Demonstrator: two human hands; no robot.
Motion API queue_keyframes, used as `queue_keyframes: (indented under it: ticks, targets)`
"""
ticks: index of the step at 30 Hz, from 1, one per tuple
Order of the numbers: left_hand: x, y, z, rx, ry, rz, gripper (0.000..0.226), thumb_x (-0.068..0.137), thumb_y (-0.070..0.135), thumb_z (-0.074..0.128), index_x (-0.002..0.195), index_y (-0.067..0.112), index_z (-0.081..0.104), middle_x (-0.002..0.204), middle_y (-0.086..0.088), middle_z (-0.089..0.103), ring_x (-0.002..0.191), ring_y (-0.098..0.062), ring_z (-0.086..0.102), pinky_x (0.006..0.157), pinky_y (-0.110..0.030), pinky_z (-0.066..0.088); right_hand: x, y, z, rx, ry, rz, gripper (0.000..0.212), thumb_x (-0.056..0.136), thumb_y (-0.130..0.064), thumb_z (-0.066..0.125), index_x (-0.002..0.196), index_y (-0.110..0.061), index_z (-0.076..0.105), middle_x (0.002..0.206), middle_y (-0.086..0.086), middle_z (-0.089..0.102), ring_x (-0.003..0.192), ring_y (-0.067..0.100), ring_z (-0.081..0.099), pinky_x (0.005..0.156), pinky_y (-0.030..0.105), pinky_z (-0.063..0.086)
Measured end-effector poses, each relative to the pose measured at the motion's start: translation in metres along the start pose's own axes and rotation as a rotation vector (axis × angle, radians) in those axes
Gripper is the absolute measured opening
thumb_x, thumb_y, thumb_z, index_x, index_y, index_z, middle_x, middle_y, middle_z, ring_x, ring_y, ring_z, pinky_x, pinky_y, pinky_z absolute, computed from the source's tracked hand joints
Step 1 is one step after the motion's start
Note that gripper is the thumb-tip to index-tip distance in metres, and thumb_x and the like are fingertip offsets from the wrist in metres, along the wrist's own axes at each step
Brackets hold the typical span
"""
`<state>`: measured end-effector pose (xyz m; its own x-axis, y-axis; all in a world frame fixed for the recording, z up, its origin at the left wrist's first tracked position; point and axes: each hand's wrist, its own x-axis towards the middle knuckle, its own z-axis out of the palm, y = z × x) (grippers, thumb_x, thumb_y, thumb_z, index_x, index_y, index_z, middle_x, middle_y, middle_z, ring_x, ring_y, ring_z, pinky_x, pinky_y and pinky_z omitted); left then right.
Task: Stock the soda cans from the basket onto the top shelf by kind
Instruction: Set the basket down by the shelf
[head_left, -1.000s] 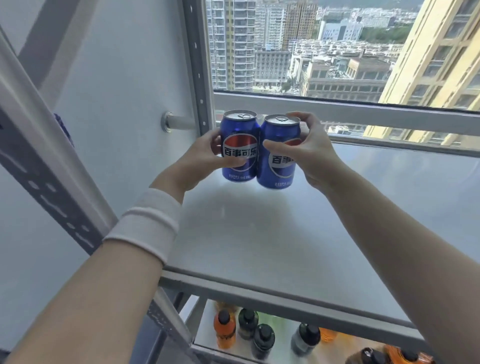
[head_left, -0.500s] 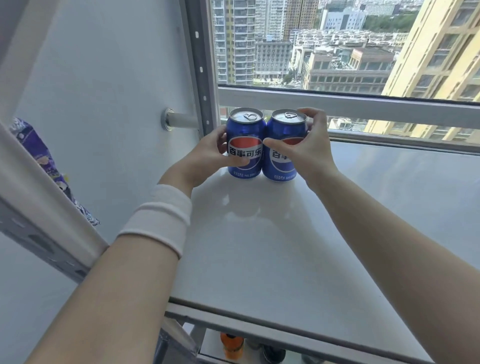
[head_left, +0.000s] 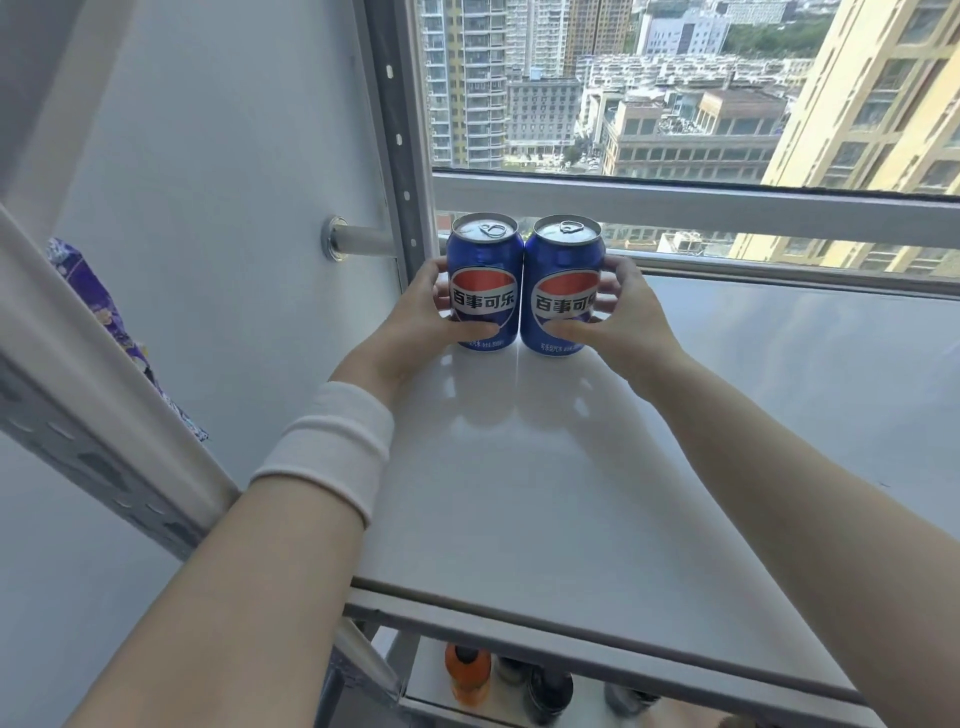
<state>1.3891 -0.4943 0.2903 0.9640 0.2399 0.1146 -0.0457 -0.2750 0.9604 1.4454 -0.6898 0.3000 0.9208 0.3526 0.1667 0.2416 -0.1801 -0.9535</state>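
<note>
2 blue Pepsi cans stood upright on the top shelf (head_left: 519, 493), back-left corner, side by side & touching, labels facing cam, pull tabs up. Of the 2, left can (head_left: 485, 275) sat just beside the grey upright post (head_left: 395, 130); right can (head_left: 563, 275) was next to it on the window side. Both bases sat flat on the white shelf surface, w/ faint reflections in front of them.

L hand (head_left: 415, 322) wrapped the left can: thumb across the front, low on the label, other fingers (head_left: 441, 283) curled round its far-left side. R hand (head_left: 631, 322) mirrored that on the right can: thumb on the lower front, fingers (head_left: 613, 283) curled round the right side, partly hidden behind the can. So both sets of fingers were curled in a grip, 1 can each, not spread. Couldn't tell how hard they pressed.

White wristband (head_left: 332, 447) on the L wrist; R forearm bare.

Rest: shelf ran right along the window rail (head_left: 675, 200), surface white & glossy. Short metal rod (head_left: 363, 241) stuck out of the wall left of the post. Purple printed packet (head_left: 98, 306) showed far left behind the slanted frame bar (head_left: 78, 364). Below the shelf's front edge, the lower level had an orange bottle (head_left: 467, 678) & a few dark-capped bottles (head_left: 548, 693) beside it, only partly visible. High-rise blocks (head_left: 540, 78) outside the glass.
</note>
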Motion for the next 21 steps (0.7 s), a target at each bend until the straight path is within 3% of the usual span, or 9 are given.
queue_keyframes:
  ticks: [6,12,21]
  targets:
    - [-0.0021,0.0025,-0.0019,0.005,0.0,-0.004,0.066,0.072,-0.001,0.073,0.127,0.018,0.042,0.106,-0.001,0.061,0.098,-0.01,0.058,0.074,-0.016,0.052,-0.0033,0.0008,0.0041,-0.026,0.064,-0.014,0.071,0.068,-0.006,0.08,0.126,-0.016,0.042,0.092,-0.018,0.049,0.086,0.0,0.055,0.067,0.013,0.049]
    - [-0.0025,0.0037,-0.0027,0.031,-0.003,-0.003,0.062,0.073,0.0,0.073,0.123,0.022,0.042,0.109,-0.001,0.061,0.099,-0.012,0.057,0.078,-0.021,0.052,-0.0041,-0.0029,0.0054,-0.068,0.066,-0.015,0.073,0.066,-0.007,0.081,0.126,-0.014,0.04,0.105,-0.005,0.051,0.096,0.013,0.054,0.069,0.016,0.048]
    - [-0.0038,0.0034,-0.0009,0.023,-0.026,-0.022,0.066,0.076,0.001,0.071,0.13,0.019,0.038,0.115,-0.004,0.058,0.101,-0.014,0.057,0.077,-0.02,0.051,-0.0061,-0.0017,0.0072,-0.092,0.068,-0.015,0.073,0.07,-0.008,0.078,0.13,-0.014,0.037,0.107,-0.005,0.049,0.097,0.012,0.052,0.069,0.015,0.048]
